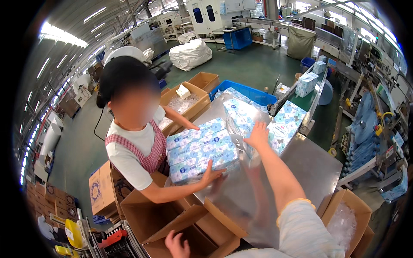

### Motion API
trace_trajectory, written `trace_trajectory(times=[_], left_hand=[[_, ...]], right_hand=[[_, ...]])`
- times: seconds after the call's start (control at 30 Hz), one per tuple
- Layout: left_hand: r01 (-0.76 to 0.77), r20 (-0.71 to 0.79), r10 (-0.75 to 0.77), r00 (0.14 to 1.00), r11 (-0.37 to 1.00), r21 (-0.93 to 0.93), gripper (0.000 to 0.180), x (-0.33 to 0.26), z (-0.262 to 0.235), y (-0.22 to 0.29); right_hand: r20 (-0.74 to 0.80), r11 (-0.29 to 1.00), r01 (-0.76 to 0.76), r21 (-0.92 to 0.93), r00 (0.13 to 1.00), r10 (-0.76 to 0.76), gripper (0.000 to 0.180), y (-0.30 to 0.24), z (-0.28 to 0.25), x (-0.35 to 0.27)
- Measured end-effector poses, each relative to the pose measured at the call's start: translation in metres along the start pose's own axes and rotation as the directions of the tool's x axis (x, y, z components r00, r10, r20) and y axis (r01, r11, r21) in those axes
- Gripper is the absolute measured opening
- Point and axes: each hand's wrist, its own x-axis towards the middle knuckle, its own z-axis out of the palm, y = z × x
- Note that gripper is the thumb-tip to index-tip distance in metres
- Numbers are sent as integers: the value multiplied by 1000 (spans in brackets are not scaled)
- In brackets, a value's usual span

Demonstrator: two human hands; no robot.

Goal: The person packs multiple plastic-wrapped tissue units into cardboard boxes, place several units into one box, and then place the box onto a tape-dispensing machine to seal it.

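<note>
My right hand (257, 135) reaches across the metal table with its fingers spread, at the near edge of a blue flower-printed tissue pack (241, 112). Beside its fingertips, to the right, lies another flower-printed pack (285, 125); whether they touch it I cannot tell. My left hand (177, 244) is low in the view over an open cardboard carton (172, 215), fingers apart and loosely bent, with nothing visible in it. Opposite me, a co-worker's two hands (210, 175) support a bundle of several wrapped tissue packs (200, 150) above the carton's far side.
The metal table (301, 167) spans the middle right. A blue bin (245, 92) with packs and cardboard boxes (189, 99) with clear film stand behind it. A conveyor (316, 92) carries packs toward the table. A carton of film (344, 219) stands at lower right.
</note>
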Motion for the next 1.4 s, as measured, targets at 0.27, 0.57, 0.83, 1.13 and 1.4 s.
trace_trajectory(times=[0.27,0.57,0.83,1.13,1.4], left_hand=[[-276,159,383,910,846,-456,39,100,64,111],[-562,411,607,680,792,-240,87,190,106,193],[-662,574,689,443,683,-309,77,207,117,200],[-634,369,668,647,739,-228,63,197,-71,167],[-5,96,53,994,897,-442,73,68,-110,31]], right_hand=[[314,982,57,178,943,-112,116,26,-19,-73],[610,818,315,481,550,-570,101,134,-115,-183],[274,955,97,279,945,-176,77,104,9,-26],[360,934,282,217,867,-346,63,90,-13,-156],[400,905,369,-211,878,-264,21,91,-5,-229]])
